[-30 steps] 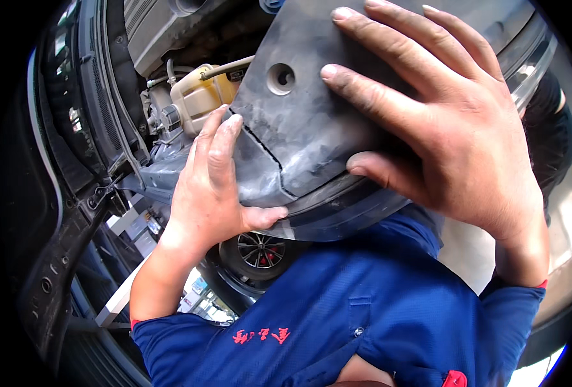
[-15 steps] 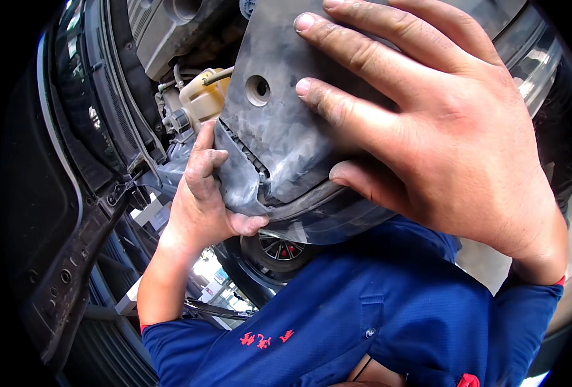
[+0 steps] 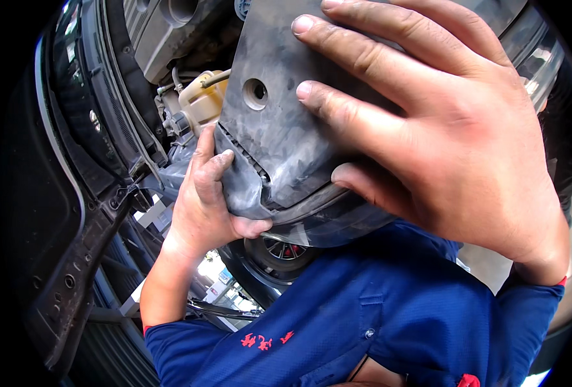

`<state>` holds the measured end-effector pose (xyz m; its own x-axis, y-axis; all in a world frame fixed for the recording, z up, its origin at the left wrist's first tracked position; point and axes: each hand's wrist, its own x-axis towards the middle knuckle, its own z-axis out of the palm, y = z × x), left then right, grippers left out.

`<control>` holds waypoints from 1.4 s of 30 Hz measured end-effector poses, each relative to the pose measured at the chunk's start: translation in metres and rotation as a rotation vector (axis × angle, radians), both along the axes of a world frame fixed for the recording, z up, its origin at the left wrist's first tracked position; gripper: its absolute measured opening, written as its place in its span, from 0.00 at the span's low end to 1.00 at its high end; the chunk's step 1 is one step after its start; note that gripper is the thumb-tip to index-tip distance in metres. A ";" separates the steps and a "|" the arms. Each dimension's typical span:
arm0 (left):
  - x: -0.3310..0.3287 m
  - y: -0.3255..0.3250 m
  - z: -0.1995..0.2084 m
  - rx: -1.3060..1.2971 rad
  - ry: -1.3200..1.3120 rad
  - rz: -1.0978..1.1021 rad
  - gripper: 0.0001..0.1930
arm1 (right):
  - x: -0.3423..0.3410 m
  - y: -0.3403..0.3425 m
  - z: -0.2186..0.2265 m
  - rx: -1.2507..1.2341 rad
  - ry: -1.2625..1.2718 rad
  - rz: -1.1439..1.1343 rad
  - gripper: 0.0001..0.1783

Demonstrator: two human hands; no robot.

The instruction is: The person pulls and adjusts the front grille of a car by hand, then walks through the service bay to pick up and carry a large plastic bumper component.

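Observation:
A dusty black plastic cover (image 3: 276, 119) with a round recessed hole (image 3: 255, 94) lies over the front of the engine bay. Spread across its right part is my right hand (image 3: 440, 122), fingers apart and thumb by the front edge; it holds nothing. My left hand (image 3: 202, 206) grips the grey plastic corner piece (image 3: 239, 184) at the cover's left corner, with its fingers over the side and its thumb below the rim. Between corner piece and cover runs a narrow dark gap (image 3: 244, 153). The right hand hides the cover's far right portion.
A yellowish reservoir (image 3: 202, 102) with a dark cap stands left of the cover, near the engine top (image 3: 163, 39). A black panel edge (image 3: 63, 280) runs down the left side. Below the front rim shows a wheel (image 3: 282, 250).
Both hands keep their places on the cover and the corner piece. The left hand's fingers have shifted slightly; the view has moved a little.

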<state>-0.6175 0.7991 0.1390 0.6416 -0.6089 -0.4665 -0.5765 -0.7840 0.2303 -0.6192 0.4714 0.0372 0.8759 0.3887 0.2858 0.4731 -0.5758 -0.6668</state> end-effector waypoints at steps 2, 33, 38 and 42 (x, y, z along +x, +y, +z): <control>0.001 0.001 -0.003 -0.040 0.007 -0.004 0.60 | 0.000 0.000 0.001 -0.001 -0.004 -0.002 0.33; 0.006 -0.006 0.001 -0.009 -0.023 -0.091 0.66 | 0.004 0.003 0.010 -0.021 -0.008 0.002 0.24; 0.004 -0.007 0.002 -0.009 -0.007 -0.049 0.65 | 0.004 0.003 0.008 -0.012 -0.005 0.006 0.23; 0.004 -0.006 0.002 0.003 -0.011 -0.054 0.65 | 0.004 0.003 0.006 -0.005 -0.002 0.007 0.22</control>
<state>-0.6134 0.7930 0.1409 0.6132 -0.6411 -0.4615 -0.6205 -0.7525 0.2208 -0.6151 0.4744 0.0429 0.8727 0.3962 0.2854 0.4783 -0.5762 -0.6628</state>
